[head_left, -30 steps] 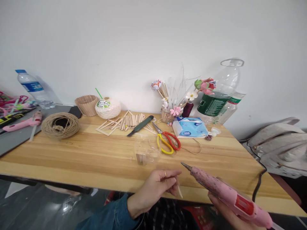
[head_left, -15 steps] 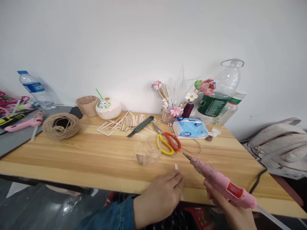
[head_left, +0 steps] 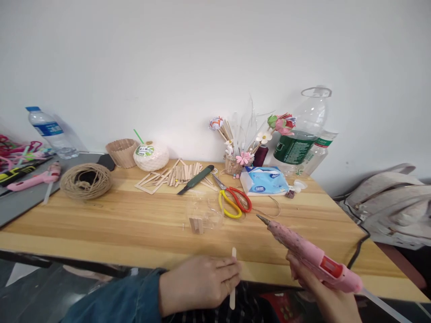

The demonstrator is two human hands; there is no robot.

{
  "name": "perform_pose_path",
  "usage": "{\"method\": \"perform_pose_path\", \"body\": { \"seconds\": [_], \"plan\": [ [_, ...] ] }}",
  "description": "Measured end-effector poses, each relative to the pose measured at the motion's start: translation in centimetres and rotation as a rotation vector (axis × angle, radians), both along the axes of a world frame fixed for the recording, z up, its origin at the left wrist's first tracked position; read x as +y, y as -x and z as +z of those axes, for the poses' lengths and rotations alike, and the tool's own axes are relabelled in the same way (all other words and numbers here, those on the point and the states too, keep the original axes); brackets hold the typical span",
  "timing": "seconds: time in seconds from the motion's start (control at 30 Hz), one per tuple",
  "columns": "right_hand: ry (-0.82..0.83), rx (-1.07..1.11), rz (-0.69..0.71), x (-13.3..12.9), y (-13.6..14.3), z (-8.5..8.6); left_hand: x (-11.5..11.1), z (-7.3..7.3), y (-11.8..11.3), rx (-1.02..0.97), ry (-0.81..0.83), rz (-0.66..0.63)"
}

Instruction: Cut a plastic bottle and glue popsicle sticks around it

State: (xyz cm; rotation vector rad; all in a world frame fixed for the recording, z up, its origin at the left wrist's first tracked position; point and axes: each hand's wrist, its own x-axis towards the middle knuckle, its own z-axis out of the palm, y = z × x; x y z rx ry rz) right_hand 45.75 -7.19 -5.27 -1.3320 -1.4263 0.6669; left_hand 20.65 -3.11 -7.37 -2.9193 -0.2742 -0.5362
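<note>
My left hand (head_left: 205,280) is at the table's front edge, its fingers closed round a pale wooden craft stick (head_left: 233,298) that stands out above and below them. On the right, my right hand (head_left: 319,289) grips a pink glue gun (head_left: 303,246), its metal nozzle pointing up and left over the wood. A clear plastic cup (head_left: 210,208) with a few short sticks (head_left: 197,225) on its side lies on the table ahead of my left hand. Beyond it are scissors (head_left: 235,202) with yellow and red handles.
Twine (head_left: 85,180), a ribbed wooden cup (head_left: 121,152), a coconut (head_left: 151,155), loose sticks (head_left: 183,174), a green knife (head_left: 197,179), a flower arrangement (head_left: 244,158), a tissue pack (head_left: 266,181) and a large bottle (head_left: 296,146) line the back. A black cable (head_left: 362,244) crosses the right edge.
My left hand has moved left and towards me with the craft stick, which now shows on both sides of the fingers. My right hand and the glue gun have hardly moved.
</note>
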Motion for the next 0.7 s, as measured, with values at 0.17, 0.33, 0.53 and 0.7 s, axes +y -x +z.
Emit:
{"method": "perform_pose_path", "body": {
  "seconds": [0.17,0.33,0.53,0.7],
  "plan": [
    [-0.022,0.021,-0.002,0.7,-0.3,-0.6,0.2,-0.6,-0.5,-0.078,-0.188,-0.069],
    [-0.022,0.040,-0.040,-0.6,-0.5,-1.4,1.0,0.9,-2.0,-0.139,-0.149,-0.062],
    [-0.051,0.061,-0.045,-0.8,-1.4,-1.1,2.7,3.1,-4.4,-0.564,0.612,0.298],
    [-0.053,0.072,0.019,0.2,-2.3,-0.4,2.9,3.8,-5.9,-0.673,1.178,0.459]
  ]
}}
